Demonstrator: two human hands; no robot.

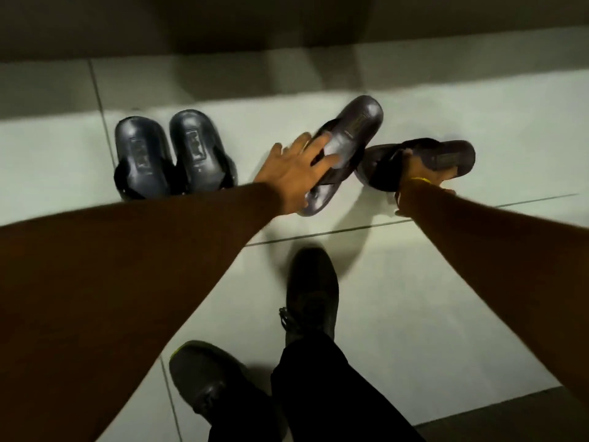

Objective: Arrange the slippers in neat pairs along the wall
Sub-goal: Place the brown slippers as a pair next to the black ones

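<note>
Pale floor tiles (pixel 446 282) with dark grout lines run up to a shadowed wall base (pixel 223 30) at the top of the view. At the left, a pair of dark slippers (pixel 173 154) sits side by side on the tiles, touching each other, heels toward the wall. Just to the right, the left hand (pixel 294 169) lies with fingers spread over a third dark slipper (pixel 347 145), pressing on its strap and footbed rather than closing around it; this slipper lies at an angle, one end toward the wall. Beside it, the right hand (pixel 427 173) is closed around the strap of a fourth slipper (pixel 417 162), which is tilted and turned crosswise, its near end just beside the angled one. A thin yellow band (pixel 420 180) circles the right wrist. Below, the person's dark laced shoes (pixel 310 301) stand on the tiles.
</note>
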